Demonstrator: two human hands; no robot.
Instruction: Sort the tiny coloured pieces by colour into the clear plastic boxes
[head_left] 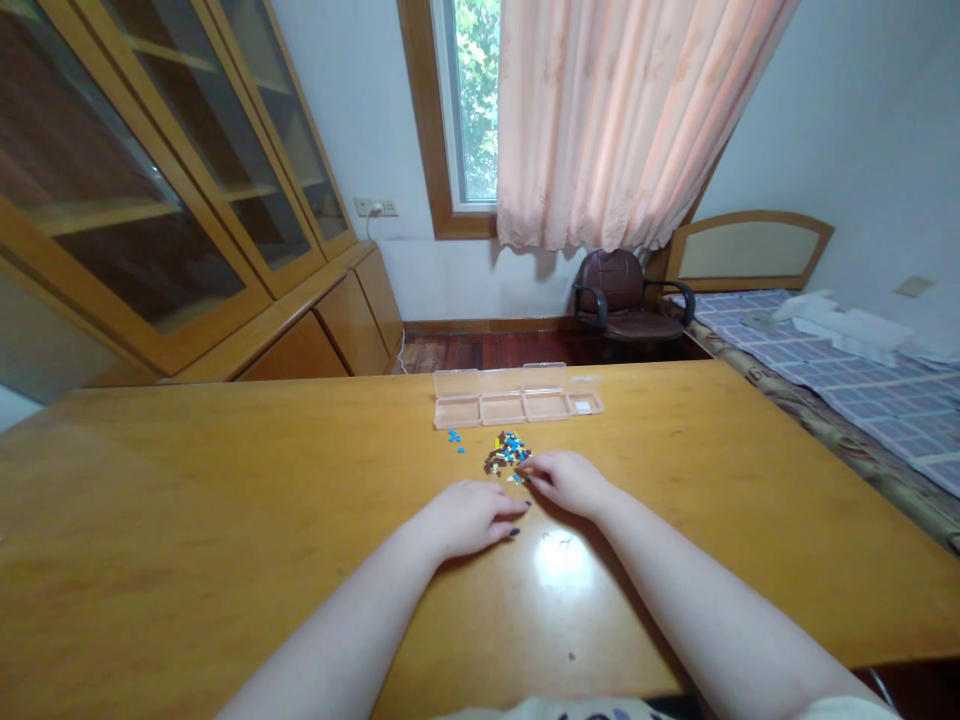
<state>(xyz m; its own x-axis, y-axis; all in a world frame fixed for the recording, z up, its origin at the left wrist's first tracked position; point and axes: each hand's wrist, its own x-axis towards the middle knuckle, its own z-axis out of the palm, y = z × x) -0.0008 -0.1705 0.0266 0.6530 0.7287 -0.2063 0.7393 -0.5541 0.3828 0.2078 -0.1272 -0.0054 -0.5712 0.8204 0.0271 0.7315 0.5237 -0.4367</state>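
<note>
A small heap of tiny building-block pieces (507,452) in blue, brown, yellow and cream lies on the table. My right hand (564,482) reaches its right edge, fingers bent and fingertips close together among the nearest pieces; whatever they pinch is too small to make out. Just in front of the heap, my left hand (474,516) rests on the tabletop with fingers and thumb apart, nothing in them. A few blue pieces (454,437) sit separately to the left of the heap. Behind the heap stands a clear plastic compartment box (502,410), its lids up over several compartments.
The wooden table (225,500) spans the view, with a bright glare spot and a small dark speck near me. Beyond it are a glass-door cabinet (187,180), a curtain (600,130), a brown armchair (622,295) and a bed (847,350).
</note>
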